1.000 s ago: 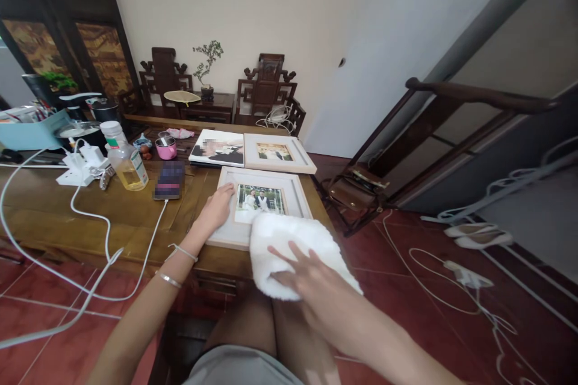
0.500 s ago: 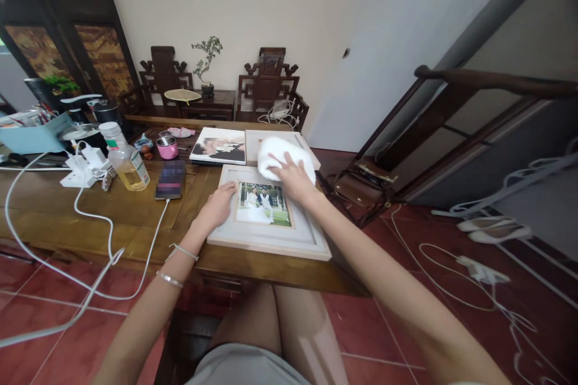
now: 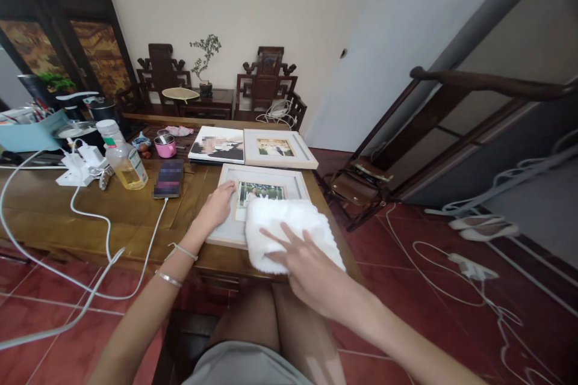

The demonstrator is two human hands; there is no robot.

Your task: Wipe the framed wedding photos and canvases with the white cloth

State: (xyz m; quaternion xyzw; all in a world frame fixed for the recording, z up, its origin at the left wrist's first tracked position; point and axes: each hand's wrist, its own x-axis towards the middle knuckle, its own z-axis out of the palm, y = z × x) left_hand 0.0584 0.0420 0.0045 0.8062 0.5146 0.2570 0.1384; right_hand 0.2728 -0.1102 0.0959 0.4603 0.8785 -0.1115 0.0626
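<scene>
A white-framed photo lies flat at the near right end of the wooden table. My left hand rests flat on the frame's left edge with its fingers stretched out. My right hand presses a fluffy white cloth down on the near part of the frame, fingers spread over the cloth. The cloth hides the frame's lower half.
Behind lie a second framed photo and a photo album. A phone on a white cable, an oil bottle, a pink cup and a power strip sit left. Cables trail on the red tile floor.
My right hand swept the cloth from the near edge of the frame to its far edge, and has come back to the near edge. My left hand has stayed on the frame.
</scene>
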